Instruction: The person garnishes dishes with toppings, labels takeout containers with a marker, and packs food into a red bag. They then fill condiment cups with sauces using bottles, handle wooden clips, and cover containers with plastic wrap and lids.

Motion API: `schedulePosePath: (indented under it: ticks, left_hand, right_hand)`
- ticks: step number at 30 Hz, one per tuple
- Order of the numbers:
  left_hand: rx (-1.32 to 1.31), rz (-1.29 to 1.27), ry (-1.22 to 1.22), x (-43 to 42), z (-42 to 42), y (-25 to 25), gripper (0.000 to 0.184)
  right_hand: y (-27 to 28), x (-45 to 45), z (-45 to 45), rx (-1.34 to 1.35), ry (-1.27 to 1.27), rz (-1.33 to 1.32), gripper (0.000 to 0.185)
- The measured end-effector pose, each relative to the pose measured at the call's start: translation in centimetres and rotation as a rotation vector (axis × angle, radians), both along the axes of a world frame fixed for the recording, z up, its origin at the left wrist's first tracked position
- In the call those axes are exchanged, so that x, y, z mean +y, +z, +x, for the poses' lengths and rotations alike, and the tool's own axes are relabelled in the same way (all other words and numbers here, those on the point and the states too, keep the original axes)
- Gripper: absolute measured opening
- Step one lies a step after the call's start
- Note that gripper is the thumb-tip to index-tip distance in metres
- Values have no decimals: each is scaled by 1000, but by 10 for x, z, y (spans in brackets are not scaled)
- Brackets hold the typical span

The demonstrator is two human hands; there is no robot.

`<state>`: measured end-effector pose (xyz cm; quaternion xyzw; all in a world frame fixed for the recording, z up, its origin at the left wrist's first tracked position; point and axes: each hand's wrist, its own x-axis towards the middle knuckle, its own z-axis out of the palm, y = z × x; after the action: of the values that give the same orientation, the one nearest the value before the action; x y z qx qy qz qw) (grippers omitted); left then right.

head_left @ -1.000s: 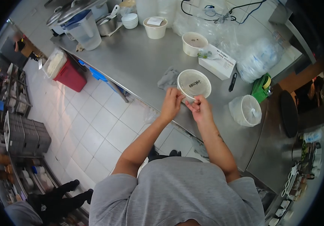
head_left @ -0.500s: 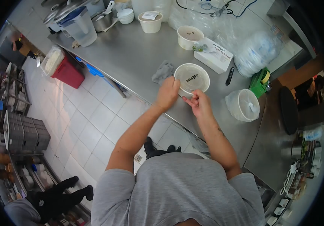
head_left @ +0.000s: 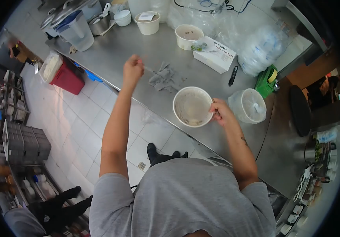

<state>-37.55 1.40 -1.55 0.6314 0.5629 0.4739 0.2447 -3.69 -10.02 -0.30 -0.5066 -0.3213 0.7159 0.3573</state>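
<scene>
A round white tub (head_left: 193, 107) tilts toward me near the table's front edge, its inside pale with dark specks along the wall. My right hand (head_left: 220, 111) grips its rim on the right side. Over the table to the left, my left hand (head_left: 133, 71) is raised with the fingers curled together. A faint clear streak shows beside those fingers, too blurred to identify. Between the left hand and the tub, a crumpled grey cloth (head_left: 165, 78) lies on the steel table.
A bag-lined container (head_left: 247, 106), green tape dispenser (head_left: 266, 81), black marker-like object (head_left: 233, 76) and white box (head_left: 214, 55) stand or lie to the right. Two more tubs, one lidded tub (head_left: 188, 37) and one labelled tub (head_left: 147, 23), are behind. Another person's legs (head_left: 61, 205) show lower left.
My left hand has moved off the tub, up and left. The tub has come nearer in my right hand and tipped toward me; the dark handwriting across its top no longer shows.
</scene>
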Motion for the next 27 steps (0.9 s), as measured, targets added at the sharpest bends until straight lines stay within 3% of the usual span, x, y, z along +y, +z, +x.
schedulePosePath:
  ticks: [2,5,8,10,12,14,17,19,20,22,23,25,27]
  left_hand:
    - [-490,-305,-83,-2,-10,2,9]
    - [-1020,-328,11,-25,-3,5,11]
    - [-1245,-200,375,-38,3,-3,9]
    - [-1671,-175,317,-20,-48,-48,10]
    - [-1730,-63,471,-21,-105,-49,9]
    - [-1475,4,204,-30,-170,-61,13]
    - [-673,-92,400,-52,-109,5,17]
    - [-365,-163,227,-60,-55,7,32]
    - [-271,-148,80,-67,-27,-4,28]
    - [-422,-240,-192,-84,41,-23,15]
    - [-476,-221,-293,-94,67,-30,18]
    - [-226,-55,-324,-109,101,-27,24]
    - [-236,22,-274,-116,114,-28,27]
  right_hand:
    - [-12,-3,14,13,16,-31,14]
    - [-11,-8,12,21,-32,10,17]
    - [-5,-10,7,9,-37,88,18]
    - [-11,-9,17,26,-24,84,17]
    - [-11,-10,27,19,-46,66,16]
    - [-4,-14,33,-8,-114,31,15]
    - [-4,-7,35,6,-169,28,15]
    - [-4,0,28,18,-182,39,14]
    - [-5,4,24,25,-186,48,14]
    - [-11,9,19,-8,-213,85,10]
    - [-13,9,17,-25,-229,102,9]
    - [-2,3,-8,-261,-396,215,14]
    - [1,-5,-30,-447,-514,288,23]
